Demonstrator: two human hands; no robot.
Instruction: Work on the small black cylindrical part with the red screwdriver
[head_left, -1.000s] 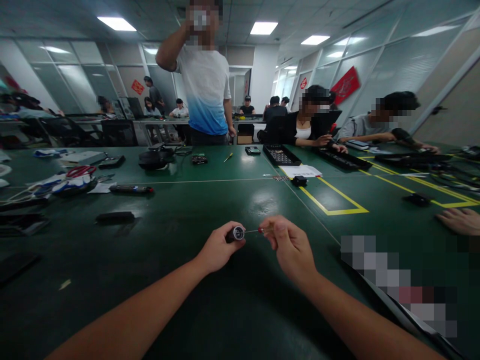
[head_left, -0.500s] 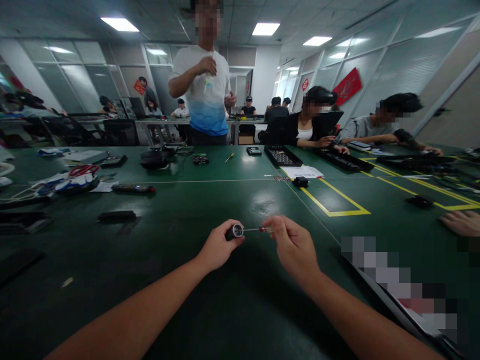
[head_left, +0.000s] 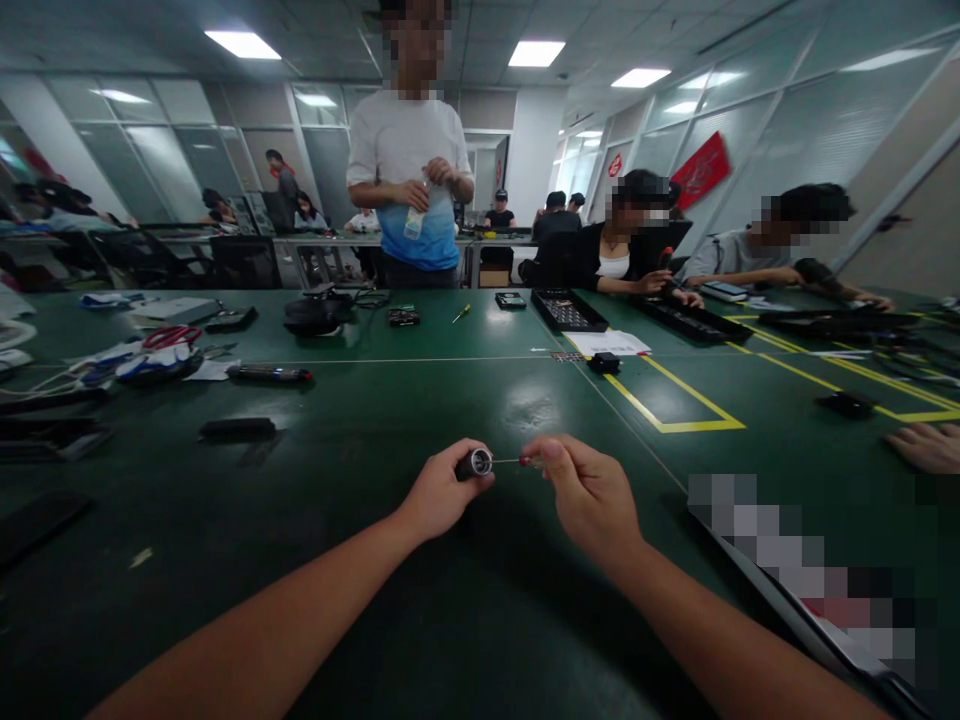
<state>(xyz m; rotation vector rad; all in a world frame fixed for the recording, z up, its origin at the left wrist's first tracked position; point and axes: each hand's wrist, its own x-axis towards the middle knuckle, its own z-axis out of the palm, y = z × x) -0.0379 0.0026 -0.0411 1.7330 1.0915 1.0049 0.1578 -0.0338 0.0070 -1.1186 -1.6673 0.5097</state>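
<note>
My left hand [head_left: 441,492] is wrapped round a short dark cylinder [head_left: 477,462] with a silvery rim, its open end turned to the right. My right hand [head_left: 592,490] grips a screwdriver [head_left: 526,461] by its red-tipped, clear-looking handle. The thin shaft runs leftwards to the cylinder's open end, and its tip is at or inside the rim; how deep it sits I cannot tell. Both hands are held above the green table [head_left: 420,620]. Most of the screwdriver's handle is hidden by my right fingers.
A dark pen-like tool [head_left: 268,374], a black block [head_left: 238,429] and red-handled scissors [head_left: 171,338] lie to the left. A yellow screwdriver [head_left: 461,313] and a black tray [head_left: 568,310] are farther back. A co-worker's hand [head_left: 930,446] rests at the right edge.
My hands and the two things they hold stay almost in place. The standing person has lowered the bottle and brought both hands to it. The view has shifted slightly.
</note>
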